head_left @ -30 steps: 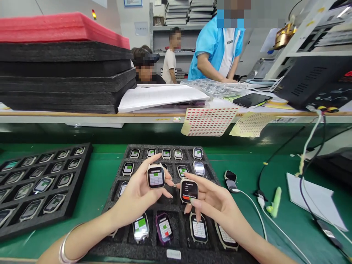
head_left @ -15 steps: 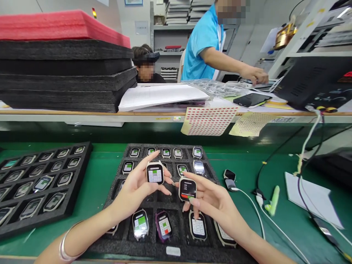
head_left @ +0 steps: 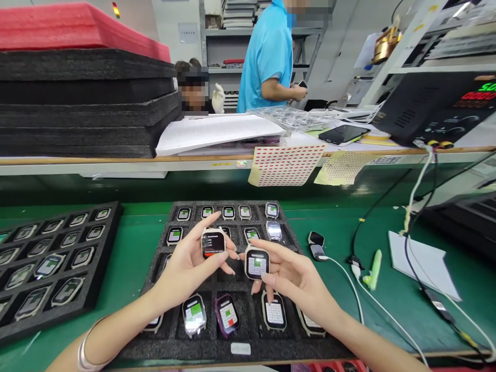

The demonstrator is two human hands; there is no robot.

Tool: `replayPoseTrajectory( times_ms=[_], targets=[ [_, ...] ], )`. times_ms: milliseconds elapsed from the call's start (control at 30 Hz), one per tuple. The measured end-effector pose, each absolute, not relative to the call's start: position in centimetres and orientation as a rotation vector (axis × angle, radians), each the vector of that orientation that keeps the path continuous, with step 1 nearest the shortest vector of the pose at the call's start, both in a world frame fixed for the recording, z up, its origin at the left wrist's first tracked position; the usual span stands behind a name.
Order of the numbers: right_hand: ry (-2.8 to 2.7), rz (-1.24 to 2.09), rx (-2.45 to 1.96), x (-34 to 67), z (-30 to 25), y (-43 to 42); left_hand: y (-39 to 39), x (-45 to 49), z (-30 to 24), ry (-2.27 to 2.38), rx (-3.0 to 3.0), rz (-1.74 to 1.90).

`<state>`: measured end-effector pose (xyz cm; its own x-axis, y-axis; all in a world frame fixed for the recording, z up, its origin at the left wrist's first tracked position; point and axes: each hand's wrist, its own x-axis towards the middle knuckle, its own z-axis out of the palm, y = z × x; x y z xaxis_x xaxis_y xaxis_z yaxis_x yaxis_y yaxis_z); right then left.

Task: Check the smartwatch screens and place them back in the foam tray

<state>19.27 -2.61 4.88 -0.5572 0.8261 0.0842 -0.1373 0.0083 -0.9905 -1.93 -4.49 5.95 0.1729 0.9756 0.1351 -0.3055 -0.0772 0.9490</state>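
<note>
My left hand (head_left: pixel 194 263) is closed around a smartwatch (head_left: pixel 213 244) without a strap, its screen dark with small text and a red bar. A second strapless smartwatch (head_left: pixel 257 263) is gripped in my right hand (head_left: pixel 287 268), thumb at its lower edge; its screen shows a white grid with a green block. Both watches face me, close together above a black foam tray (head_left: pixel 248 352). Several more watches sit in the tray's pockets, among them a purple-framed one (head_left: pixel 227 315) near the front. My hands hide some middle pockets.
Another foam tray of watches (head_left: pixel 101 274) lies at the left. To the right are a small charging case (head_left: pixel 316 245) on a white cable, a green stick-like object (head_left: pixel 374 269) and white paper (head_left: pixel 424 268). Beyond the shelf edge, a person in blue (head_left: pixel 267 57) stands near a seated person.
The left watch's screen went from grid to dark text, the right one's from dark text to grid. The person in blue drew an arm back; the seated person's gloved hand came up.
</note>
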Motion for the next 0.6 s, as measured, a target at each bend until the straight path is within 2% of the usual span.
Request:
replayPoseTrajectory(
  times_ms=[600],
  targets=[
    [-1.536,1.633,-0.801,19.01,4.43,-2.18,-4.37,-1.97,6.02,0.829,1.226,1.256]
  ],
)
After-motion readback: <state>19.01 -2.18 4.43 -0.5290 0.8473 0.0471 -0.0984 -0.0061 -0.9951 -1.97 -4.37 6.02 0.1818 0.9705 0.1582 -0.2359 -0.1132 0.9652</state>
